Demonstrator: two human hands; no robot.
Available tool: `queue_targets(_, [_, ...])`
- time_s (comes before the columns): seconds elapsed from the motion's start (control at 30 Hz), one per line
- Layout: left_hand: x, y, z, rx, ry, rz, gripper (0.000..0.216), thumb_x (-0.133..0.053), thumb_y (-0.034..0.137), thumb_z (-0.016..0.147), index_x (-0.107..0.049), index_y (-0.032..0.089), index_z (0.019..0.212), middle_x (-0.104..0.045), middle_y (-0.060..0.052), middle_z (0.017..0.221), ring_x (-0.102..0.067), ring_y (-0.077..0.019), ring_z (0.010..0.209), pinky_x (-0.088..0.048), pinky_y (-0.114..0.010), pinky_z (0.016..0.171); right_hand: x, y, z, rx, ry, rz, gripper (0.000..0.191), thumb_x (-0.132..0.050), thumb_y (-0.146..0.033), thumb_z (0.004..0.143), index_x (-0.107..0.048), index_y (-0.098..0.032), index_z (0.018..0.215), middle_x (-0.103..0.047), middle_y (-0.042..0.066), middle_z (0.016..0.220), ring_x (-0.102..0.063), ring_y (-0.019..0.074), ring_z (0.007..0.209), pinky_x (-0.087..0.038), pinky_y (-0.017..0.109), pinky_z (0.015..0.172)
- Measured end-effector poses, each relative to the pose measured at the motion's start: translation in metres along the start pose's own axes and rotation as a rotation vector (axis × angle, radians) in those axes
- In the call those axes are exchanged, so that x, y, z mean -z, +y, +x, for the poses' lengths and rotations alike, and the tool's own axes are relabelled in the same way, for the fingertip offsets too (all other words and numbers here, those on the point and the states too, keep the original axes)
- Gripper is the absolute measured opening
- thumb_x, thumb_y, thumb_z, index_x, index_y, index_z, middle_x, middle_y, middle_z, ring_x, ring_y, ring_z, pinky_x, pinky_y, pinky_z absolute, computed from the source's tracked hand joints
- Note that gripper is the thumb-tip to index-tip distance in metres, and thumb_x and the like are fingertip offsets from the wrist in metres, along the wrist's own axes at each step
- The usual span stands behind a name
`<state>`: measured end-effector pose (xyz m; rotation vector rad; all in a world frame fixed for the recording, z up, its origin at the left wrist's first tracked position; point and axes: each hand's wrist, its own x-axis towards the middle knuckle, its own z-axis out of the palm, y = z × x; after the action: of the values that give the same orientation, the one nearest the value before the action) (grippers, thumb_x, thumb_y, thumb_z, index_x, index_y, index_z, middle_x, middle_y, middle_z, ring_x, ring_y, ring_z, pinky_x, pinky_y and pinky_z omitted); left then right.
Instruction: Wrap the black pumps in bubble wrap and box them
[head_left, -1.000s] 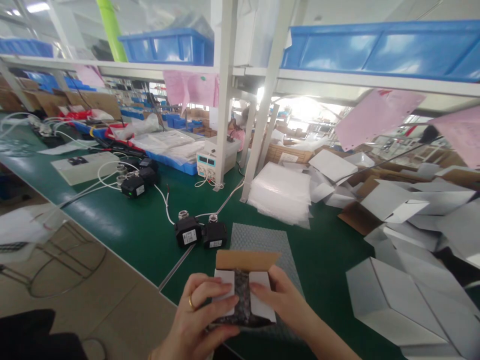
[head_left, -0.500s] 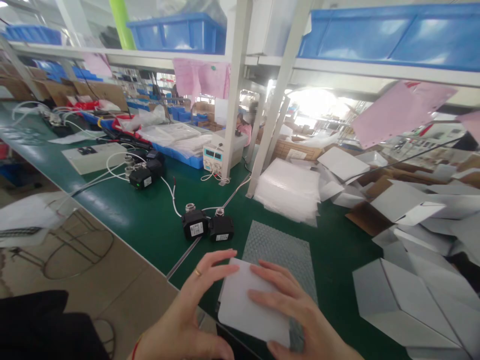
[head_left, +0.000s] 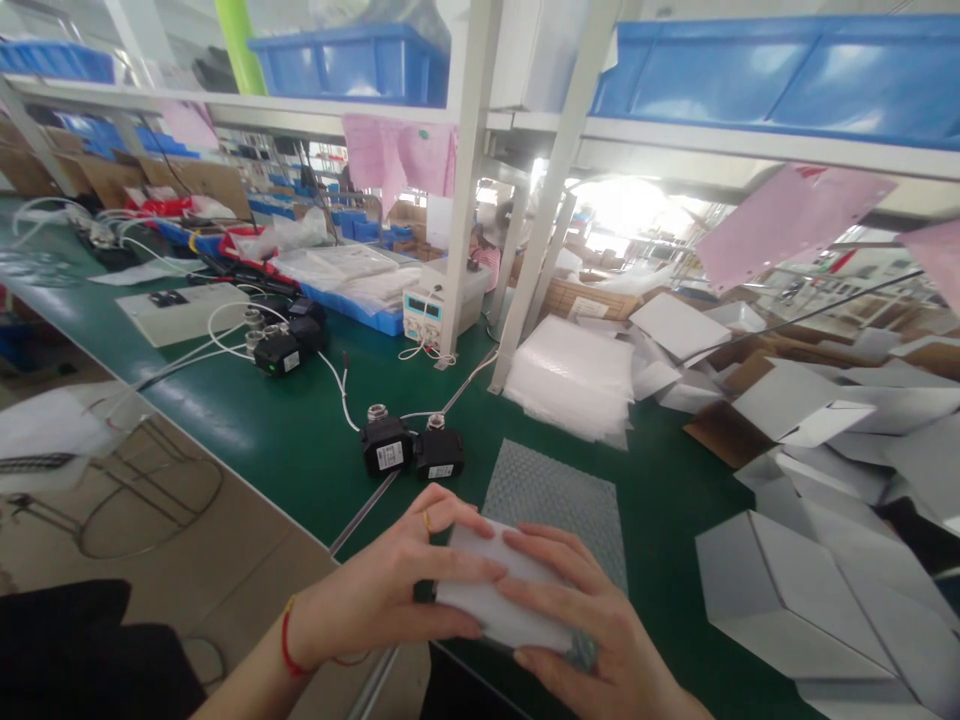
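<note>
1. Across the frame from left to lower right, a green counter (head_left: 247, 440) is seen, strewn at the right with flat white cartons (head_left: 795, 590).
2. At centre, a bubble-wrap sheet (head_left: 551, 495) is laid flat on it.
3. At lower centre, a small white box (head_left: 502, 600) is clasped over the sheet's near edge by the left hand (head_left: 401, 590) and right hand (head_left: 600, 630), fingers closed around it.
4. Just beyond, two black devices (head_left: 411, 450) are set side by side.
</note>
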<state>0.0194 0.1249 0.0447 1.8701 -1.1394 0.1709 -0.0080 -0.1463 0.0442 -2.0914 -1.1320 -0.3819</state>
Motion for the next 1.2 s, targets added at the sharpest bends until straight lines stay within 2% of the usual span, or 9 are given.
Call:
queue_targets(0.23, [-0.006, -0.007, -0.007, -0.016, 0.039, -0.061, 0.03, -0.059, 0.041, 0.103, -0.068, 0.038, 0.131, -0.058, -0.006, 0.144, -0.044, -0.0261, 0.139, -0.04, -0.05, 0.118, -0.003, -0.004, -0.002, 0.037, 0.0, -0.13, 0.04, -0.052, -0.031, 0.105, -0.054, -0.033, 0.145, -0.05, 0.006, 0.151, -0.044, 0.0275, 0.139, -0.05, 0.043, 0.11])
queue_targets(0.33, [-0.016, -0.014, -0.014, -0.009, 0.102, -0.137, 0.034, -0.065, 0.048, 0.099, -0.069, 0.036, 0.13, -0.055, -0.008, 0.148, -0.038, -0.0302, 0.145, -0.038, -0.055, 0.12, -0.01, -0.004, -0.007, 0.052, -0.01, -0.254, 0.042, -0.046, -0.033, 0.107, -0.051, -0.029, 0.148, -0.046, 0.006, 0.154, -0.039, 0.0282, 0.143, -0.049, 0.042, 0.111])
queue_targets(0.47, [-0.02, -0.02, -0.014, -0.071, 0.124, -0.185, 0.035, -0.07, 0.04, 0.096, -0.067, 0.04, 0.132, -0.058, -0.006, 0.144, -0.044, -0.0273, 0.142, -0.034, -0.054, 0.122, -0.016, -0.003, -0.008, 0.107, 0.032, -0.377, 0.044, -0.051, -0.042, 0.105, -0.052, -0.024, 0.146, -0.044, 0.009, 0.154, -0.04, 0.0318, 0.14, -0.05, 0.044, 0.107])
queue_targets(0.6, [-0.012, -0.016, -0.007, -0.07, 0.107, -0.23, 0.035, -0.066, 0.045, 0.098, -0.065, 0.045, 0.134, -0.057, -0.002, 0.146, -0.045, -0.0255, 0.141, -0.032, -0.051, 0.123, -0.015, -0.005, -0.003, 0.063, 0.026, -0.292, 0.039, -0.049, -0.035, 0.106, -0.054, -0.028, 0.143, -0.043, 0.005, 0.154, -0.039, 0.0286, 0.136, -0.049, 0.039, 0.107])
queue_targets(0.7, [-0.006, -0.014, -0.005, -0.035, 0.072, -0.294, 0.029, -0.059, 0.049, 0.102, -0.068, 0.046, 0.129, -0.06, 0.0, 0.143, -0.049, -0.0248, 0.139, -0.028, -0.052, 0.125, -0.02, -0.002, -0.005, 0.02, -0.005, -0.241, 0.04, -0.05, -0.03, 0.104, -0.055, -0.03, 0.143, -0.043, 0.004, 0.153, -0.039, 0.0297, 0.134, -0.049, 0.042, 0.106])
queue_targets(0.8, [-0.007, -0.017, -0.008, 0.004, 0.045, -0.373, 0.026, -0.055, 0.05, 0.104, -0.074, 0.043, 0.119, -0.059, 0.0, 0.144, -0.047, -0.026, 0.141, -0.023, -0.054, 0.126, -0.03, 0.003, -0.01, 0.055, 0.088, -0.309, 0.042, -0.048, -0.03, 0.103, -0.054, -0.029, 0.144, -0.044, 0.007, 0.152, -0.041, 0.033, 0.133, -0.049, 0.047, 0.102])
queue_targets(0.97, [-0.035, -0.023, -0.022, 0.007, 0.213, -0.398, 0.033, -0.075, 0.051, 0.091, -0.069, 0.04, 0.121, -0.049, -0.001, 0.153, -0.031, -0.0283, 0.151, -0.028, -0.056, 0.124, -0.038, 0.0, -0.008, 0.114, 0.11, -0.443, 0.048, -0.057, -0.049, 0.101, -0.056, -0.019, 0.138, -0.053, 0.014, 0.144, -0.046, 0.0348, 0.133, -0.05, 0.046, 0.099])
queue_targets(1.07, [-0.052, -0.021, -0.026, 0.039, 0.328, -0.386, 0.026, -0.079, 0.043, 0.089, -0.069, 0.032, 0.11, -0.052, -0.003, 0.149, -0.033, -0.0292, 0.149, -0.031, -0.055, 0.123, -0.039, -0.006, -0.004, 0.093, 0.122, -0.439, 0.038, -0.058, -0.035, 0.102, -0.055, -0.018, 0.135, -0.053, 0.014, 0.144, -0.044, 0.0321, 0.136, -0.049, 0.042, 0.104])
queue_targets(1.2, [-0.058, -0.021, -0.024, 0.027, 0.377, -0.387, 0.019, -0.078, 0.041, 0.091, -0.071, 0.026, 0.101, -0.06, -0.006, 0.136, -0.038, -0.0312, 0.146, -0.034, -0.055, 0.122, -0.04, -0.011, 0.0, 0.092, 0.125, -0.425, 0.031, -0.053, -0.027, 0.104, -0.054, -0.015, 0.133, -0.056, 0.014, 0.141, -0.044, 0.0304, 0.137, -0.051, 0.041, 0.104])
